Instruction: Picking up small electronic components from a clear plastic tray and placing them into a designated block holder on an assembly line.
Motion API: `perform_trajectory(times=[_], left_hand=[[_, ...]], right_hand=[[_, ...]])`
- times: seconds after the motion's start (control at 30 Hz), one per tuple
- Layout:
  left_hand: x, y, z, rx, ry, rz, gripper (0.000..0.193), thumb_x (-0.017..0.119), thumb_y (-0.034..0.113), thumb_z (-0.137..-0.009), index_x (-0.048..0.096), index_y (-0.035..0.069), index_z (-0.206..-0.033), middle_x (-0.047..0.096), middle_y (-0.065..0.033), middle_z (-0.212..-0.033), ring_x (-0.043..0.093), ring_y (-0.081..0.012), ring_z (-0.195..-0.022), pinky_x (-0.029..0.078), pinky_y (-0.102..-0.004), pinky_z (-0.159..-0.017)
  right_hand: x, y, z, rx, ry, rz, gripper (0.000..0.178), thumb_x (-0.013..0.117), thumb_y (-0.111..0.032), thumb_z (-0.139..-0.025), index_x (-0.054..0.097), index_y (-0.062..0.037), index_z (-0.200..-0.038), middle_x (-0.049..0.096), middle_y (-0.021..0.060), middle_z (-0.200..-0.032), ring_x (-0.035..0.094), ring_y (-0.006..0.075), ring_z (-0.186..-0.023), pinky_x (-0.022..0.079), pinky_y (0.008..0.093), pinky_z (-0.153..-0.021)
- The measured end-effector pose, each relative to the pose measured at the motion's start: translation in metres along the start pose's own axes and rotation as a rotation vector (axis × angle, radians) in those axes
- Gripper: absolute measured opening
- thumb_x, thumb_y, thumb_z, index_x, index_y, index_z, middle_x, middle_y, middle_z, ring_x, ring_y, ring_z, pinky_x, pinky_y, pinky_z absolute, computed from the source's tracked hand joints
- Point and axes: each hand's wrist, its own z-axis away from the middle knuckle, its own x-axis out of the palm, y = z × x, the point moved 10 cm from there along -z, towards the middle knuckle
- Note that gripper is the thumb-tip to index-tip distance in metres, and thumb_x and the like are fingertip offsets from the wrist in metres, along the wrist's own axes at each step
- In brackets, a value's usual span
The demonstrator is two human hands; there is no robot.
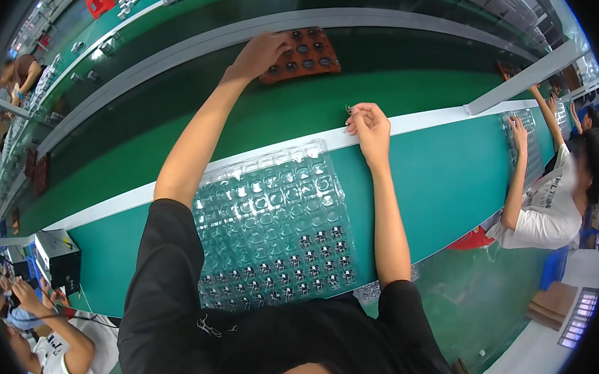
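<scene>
Orange-brown tray (300, 77) with dark round bits (308, 64) sits on the green surface (424, 95) past the white rail (415, 122). The person's left hand (258, 58) bends over its left end; I can't tell if it pinches anything. The right hand (371, 129) pinches a tiny metal piece (349, 110) near the rail.

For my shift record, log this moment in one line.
left hand: at orange-brown tray; right hand: pinching small part; clear tray: partly filled

I see the left hand (256, 56) stretched past the desk (439, 176), the right hand (372, 128) pinched by its far edge.
</scene>
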Motion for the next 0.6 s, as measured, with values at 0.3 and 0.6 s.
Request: perform_trajectory(times=[0.3,0.6], left_hand=[[0.006,-0.009,0.0,-0.012,-0.061,-0.077,0.015,0.06,0.016,-0.096,0.067,0.003,-0.1,0.069,-0.0211,-0.091,0.066,-0.041,-0.09,0.051,-0.0485,-0.077],[0.002,-0.023,0.01,-0.035,-0.045,-0.127,0.016,0.064,0.014,-0.094,0.069,0.0,-0.098,0.07,-0.0202,-0.092,0.066,-0.0409,-0.088,0.051,-0.0466,-0.078]], right_hand=[[0.001,-0.005,0.0,0.007,-0.014,0.026,0.009,0.063,-0.006,-0.097,0.063,0.0022,-0.099,0.067,0.0049,-0.077,0.061,0.0082,-0.065,0.048,0.0215,-0.059],[0.003,-0.002,0.0,0.007,-0.009,0.087,0.009,0.063,-0.007,-0.098,0.063,0.0018,-0.1,0.067,0.0044,-0.078,0.062,0.008,-0.065,0.049,0.021,-0.059]])
